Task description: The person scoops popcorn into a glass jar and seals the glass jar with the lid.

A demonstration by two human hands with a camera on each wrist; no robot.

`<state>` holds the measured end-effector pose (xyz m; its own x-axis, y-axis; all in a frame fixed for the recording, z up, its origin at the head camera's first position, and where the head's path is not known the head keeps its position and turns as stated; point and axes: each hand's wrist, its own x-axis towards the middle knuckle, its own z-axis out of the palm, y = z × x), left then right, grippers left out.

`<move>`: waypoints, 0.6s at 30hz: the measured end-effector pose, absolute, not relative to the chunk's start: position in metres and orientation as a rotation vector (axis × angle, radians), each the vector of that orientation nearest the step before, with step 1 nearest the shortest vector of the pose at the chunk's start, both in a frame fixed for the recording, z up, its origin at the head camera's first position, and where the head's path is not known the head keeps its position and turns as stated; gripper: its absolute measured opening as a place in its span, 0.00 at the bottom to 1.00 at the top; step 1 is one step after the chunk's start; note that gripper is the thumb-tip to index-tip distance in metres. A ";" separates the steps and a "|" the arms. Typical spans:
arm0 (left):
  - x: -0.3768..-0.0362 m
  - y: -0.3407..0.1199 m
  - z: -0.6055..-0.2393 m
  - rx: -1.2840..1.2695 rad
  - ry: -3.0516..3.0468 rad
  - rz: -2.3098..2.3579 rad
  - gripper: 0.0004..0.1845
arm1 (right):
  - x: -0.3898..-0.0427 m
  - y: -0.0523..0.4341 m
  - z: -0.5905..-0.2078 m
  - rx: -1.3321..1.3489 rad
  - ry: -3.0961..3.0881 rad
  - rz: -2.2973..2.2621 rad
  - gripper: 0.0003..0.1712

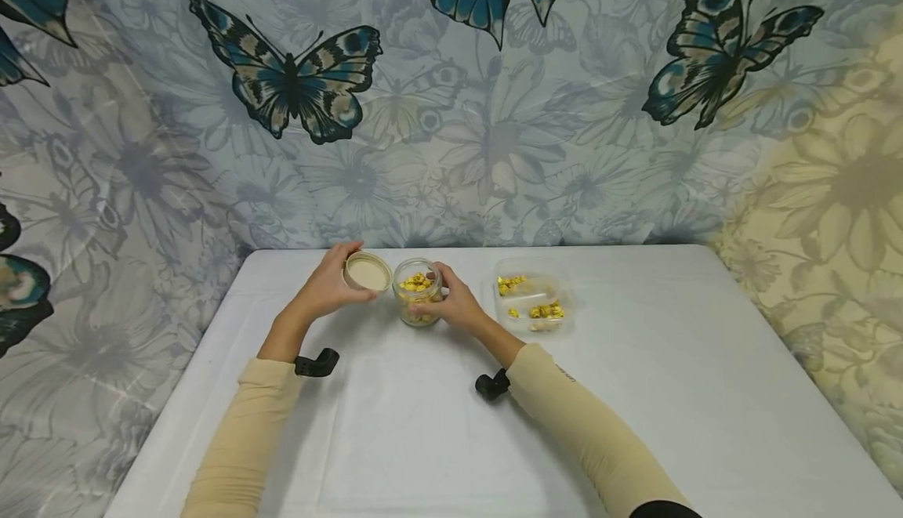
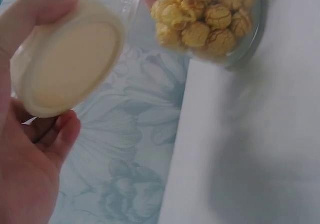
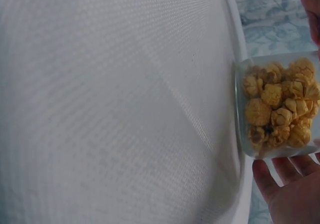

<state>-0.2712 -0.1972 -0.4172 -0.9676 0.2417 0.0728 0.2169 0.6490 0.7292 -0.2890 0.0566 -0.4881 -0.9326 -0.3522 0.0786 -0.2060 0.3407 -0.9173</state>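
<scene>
A: What are the hands doing?
B: The left hand (image 1: 328, 287) pinches a cream lid (image 1: 367, 272) just beside the jar's mouth. The right hand (image 1: 455, 304) wraps the popcorn jar (image 1: 418, 292) standing on the white table (image 1: 635, 393).
A: Risks?
B: A tilted lid could likely jam, or nudge popcorn out.

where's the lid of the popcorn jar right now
In the head view the lid is off the jar, held in the left hand just left of the jar's mouth, above the white table.
</scene>
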 end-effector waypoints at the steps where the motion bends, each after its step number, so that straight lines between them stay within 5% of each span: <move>1: -0.271 -0.197 -0.420 0.390 2.816 1.307 0.53 | -0.289 0.057 -0.488 -0.510 2.464 -1.648 0.49; 18: -0.269 -0.173 -0.432 0.458 2.502 1.946 0.46 | -0.287 0.057 -0.487 -0.495 2.464 -1.630 0.49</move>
